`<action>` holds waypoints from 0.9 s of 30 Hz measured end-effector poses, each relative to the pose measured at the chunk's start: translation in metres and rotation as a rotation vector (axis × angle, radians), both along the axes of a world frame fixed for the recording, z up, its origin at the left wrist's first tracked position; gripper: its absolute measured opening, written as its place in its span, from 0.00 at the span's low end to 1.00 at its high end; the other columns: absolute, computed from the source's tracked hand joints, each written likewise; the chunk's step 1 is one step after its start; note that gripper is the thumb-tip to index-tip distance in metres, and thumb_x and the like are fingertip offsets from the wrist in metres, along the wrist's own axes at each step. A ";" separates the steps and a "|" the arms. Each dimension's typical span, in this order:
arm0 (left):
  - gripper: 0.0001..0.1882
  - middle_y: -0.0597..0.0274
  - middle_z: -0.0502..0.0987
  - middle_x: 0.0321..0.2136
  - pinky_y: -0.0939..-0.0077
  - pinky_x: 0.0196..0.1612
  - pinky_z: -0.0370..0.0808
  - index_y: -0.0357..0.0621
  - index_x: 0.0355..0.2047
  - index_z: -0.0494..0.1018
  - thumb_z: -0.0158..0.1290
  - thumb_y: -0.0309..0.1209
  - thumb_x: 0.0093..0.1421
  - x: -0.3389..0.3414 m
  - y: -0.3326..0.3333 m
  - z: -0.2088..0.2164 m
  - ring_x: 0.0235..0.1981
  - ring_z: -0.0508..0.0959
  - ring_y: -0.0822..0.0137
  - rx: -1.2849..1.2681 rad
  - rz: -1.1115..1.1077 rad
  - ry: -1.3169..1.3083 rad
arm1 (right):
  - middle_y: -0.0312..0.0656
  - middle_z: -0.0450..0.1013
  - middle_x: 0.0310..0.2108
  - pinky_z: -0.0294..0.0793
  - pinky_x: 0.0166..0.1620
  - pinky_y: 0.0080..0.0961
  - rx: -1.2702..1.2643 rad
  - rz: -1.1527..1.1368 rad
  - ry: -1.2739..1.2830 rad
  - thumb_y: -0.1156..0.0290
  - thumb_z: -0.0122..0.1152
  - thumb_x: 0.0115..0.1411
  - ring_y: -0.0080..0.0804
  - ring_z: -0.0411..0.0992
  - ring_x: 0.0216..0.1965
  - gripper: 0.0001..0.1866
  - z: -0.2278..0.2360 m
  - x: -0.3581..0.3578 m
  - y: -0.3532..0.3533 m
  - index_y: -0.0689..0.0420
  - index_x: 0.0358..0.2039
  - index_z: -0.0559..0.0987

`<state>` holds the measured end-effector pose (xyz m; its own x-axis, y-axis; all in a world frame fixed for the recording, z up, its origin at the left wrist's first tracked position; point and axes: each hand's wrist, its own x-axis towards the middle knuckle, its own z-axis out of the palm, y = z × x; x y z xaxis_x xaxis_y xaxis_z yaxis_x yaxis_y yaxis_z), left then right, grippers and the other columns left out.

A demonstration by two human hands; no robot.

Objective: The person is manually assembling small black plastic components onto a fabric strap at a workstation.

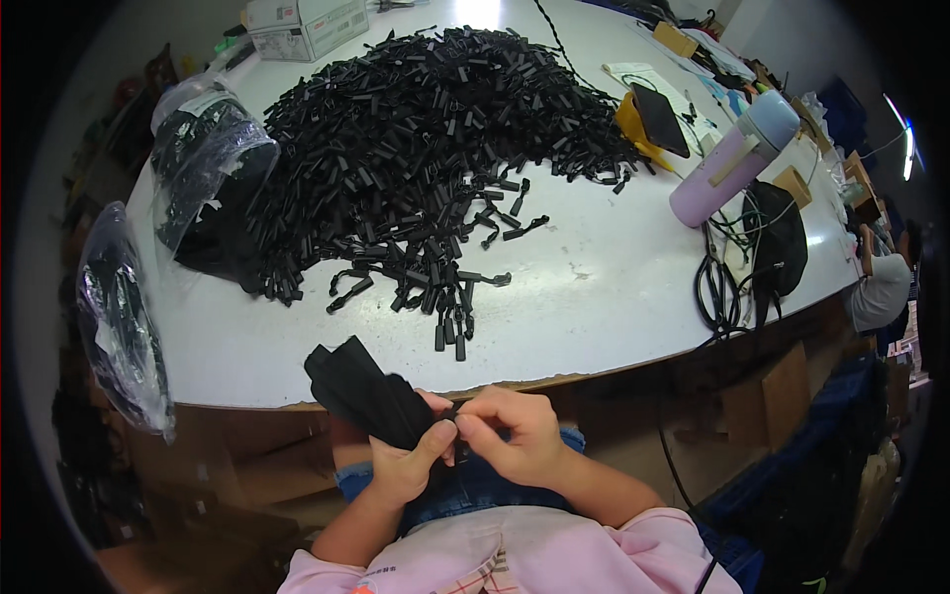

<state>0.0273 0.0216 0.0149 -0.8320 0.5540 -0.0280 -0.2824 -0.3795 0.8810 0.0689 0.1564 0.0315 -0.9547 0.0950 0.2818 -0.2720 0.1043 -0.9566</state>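
Note:
My left hand (408,469) is closed around a bundle of flat black strips (361,389), which fans out up and to the left, just off the table's front edge. Close beside it, my right hand (517,441) pinches with thumb and forefinger near the bundle's lower end. What sits between those fingertips is small, dark and partly hidden. Beyond both hands, a large heap of small black pieces with looped or hooked ends (426,129) covers much of the table. Several of them lie loose toward the near side (450,307).
The white table (584,307) has a worn front edge. Plastic bags of black items (213,178) stand at left. On the right are a lilac bottle (727,173), a phone (660,121) on a yellow stand, a black pouch (780,243) and cables. A white box (309,30) sits behind.

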 end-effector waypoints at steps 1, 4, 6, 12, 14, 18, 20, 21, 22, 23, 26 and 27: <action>0.05 0.62 0.67 0.24 0.86 0.18 0.63 0.40 0.27 0.67 0.51 0.23 0.49 0.002 0.000 0.002 0.16 0.66 0.76 -0.016 0.038 0.004 | 0.37 0.68 0.20 0.64 0.20 0.11 0.001 0.000 0.001 0.78 0.50 0.52 0.17 0.64 0.16 0.03 -0.004 0.000 -0.001 0.64 0.27 0.70; 0.05 0.62 0.66 0.23 0.84 0.21 0.64 0.41 0.27 0.68 0.51 0.22 0.48 0.005 -0.003 -0.009 0.19 0.67 0.73 -0.160 0.175 0.312 | 0.37 0.68 0.19 0.62 0.17 0.11 0.024 -0.017 0.073 0.76 0.50 0.52 0.17 0.64 0.15 0.04 -0.013 0.003 -0.004 0.64 0.27 0.70; 0.06 0.61 0.66 0.24 0.80 0.26 0.64 0.43 0.27 0.70 0.52 0.21 0.48 0.007 -0.008 -0.012 0.24 0.67 0.68 -0.322 0.265 0.679 | 0.39 0.67 0.17 0.61 0.17 0.11 -0.698 0.157 -0.464 0.75 0.50 0.52 0.17 0.62 0.13 0.05 -0.016 0.007 -0.006 0.64 0.27 0.70; 0.10 0.60 0.65 0.18 0.77 0.20 0.70 0.36 0.32 0.62 0.47 0.29 0.53 0.004 -0.004 -0.009 0.18 0.68 0.71 0.013 0.144 -0.081 | 0.42 0.65 0.20 0.62 0.17 0.18 0.358 -0.186 0.108 0.78 0.51 0.49 0.24 0.61 0.13 0.04 0.000 -0.026 0.004 0.63 0.27 0.70; 0.11 0.59 0.66 0.19 0.75 0.21 0.71 0.35 0.32 0.62 0.48 0.28 0.51 0.000 -0.003 0.004 0.18 0.68 0.71 0.036 0.121 -0.261 | 0.44 0.63 0.22 0.65 0.20 0.25 0.784 -0.309 0.175 0.80 0.52 0.42 0.35 0.64 0.21 0.07 -0.008 -0.046 0.018 0.62 0.25 0.70; 0.10 0.62 0.66 0.20 0.78 0.21 0.70 0.36 0.32 0.64 0.48 0.28 0.51 -0.001 -0.007 0.000 0.20 0.69 0.72 -0.068 0.024 -0.269 | 0.43 0.60 0.20 0.67 0.22 0.28 1.071 -0.237 0.014 0.82 0.51 0.38 0.36 0.64 0.25 0.07 0.000 -0.048 0.020 0.61 0.22 0.68; 0.10 0.64 0.67 0.21 0.81 0.21 0.68 0.36 0.31 0.65 0.49 0.28 0.50 -0.001 -0.007 0.002 0.20 0.69 0.74 -0.126 0.033 -0.245 | 0.43 0.60 0.19 0.67 0.22 0.28 1.088 -0.231 0.013 0.81 0.51 0.37 0.37 0.64 0.24 0.07 0.001 -0.045 0.019 0.61 0.21 0.67; 0.09 0.65 0.67 0.22 0.83 0.22 0.67 0.36 0.31 0.67 0.50 0.28 0.50 -0.001 -0.006 0.002 0.21 0.68 0.76 -0.184 0.039 -0.217 | 0.42 0.59 0.18 0.67 0.22 0.28 1.105 -0.229 0.013 0.80 0.51 0.37 0.38 0.64 0.23 0.07 0.001 -0.044 0.020 0.60 0.20 0.66; 0.09 0.65 0.67 0.22 0.83 0.22 0.67 0.36 0.31 0.67 0.50 0.28 0.50 -0.001 -0.004 0.001 0.21 0.68 0.76 -0.188 0.046 -0.218 | 0.42 0.59 0.18 0.67 0.22 0.28 1.101 -0.224 0.015 0.80 0.51 0.37 0.38 0.64 0.23 0.07 0.001 -0.043 0.021 0.60 0.20 0.66; 0.09 0.66 0.68 0.22 0.85 0.23 0.66 0.37 0.29 0.67 0.51 0.28 0.49 0.000 0.000 -0.001 0.21 0.68 0.77 -0.212 0.108 -0.113 | 0.41 0.60 0.19 0.67 0.22 0.25 1.074 -0.226 0.012 0.81 0.51 0.38 0.33 0.64 0.23 0.07 0.002 -0.043 0.024 0.61 0.20 0.66; 0.08 0.67 0.69 0.22 0.86 0.25 0.65 0.37 0.28 0.68 0.52 0.27 0.48 0.000 0.002 -0.004 0.21 0.67 0.79 -0.238 0.176 -0.011 | 0.38 0.63 0.21 0.66 0.22 0.17 0.682 -0.175 -0.120 0.82 0.51 0.40 0.24 0.65 0.23 0.06 0.000 -0.035 0.032 0.61 0.22 0.67; 0.07 0.67 0.69 0.23 0.87 0.26 0.64 0.37 0.28 0.68 0.53 0.26 0.48 0.000 0.002 -0.005 0.22 0.67 0.79 -0.237 0.176 -0.013 | 0.36 0.64 0.23 0.65 0.23 0.13 0.319 -0.124 -0.243 0.83 0.51 0.42 0.19 0.64 0.24 0.05 -0.002 -0.032 0.031 0.61 0.23 0.68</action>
<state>0.0271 0.0233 0.0094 -0.9134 0.3782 -0.1508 -0.2426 -0.2082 0.9475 0.0374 0.1877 0.0291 -0.9839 0.1582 0.0835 -0.0087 0.4239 -0.9057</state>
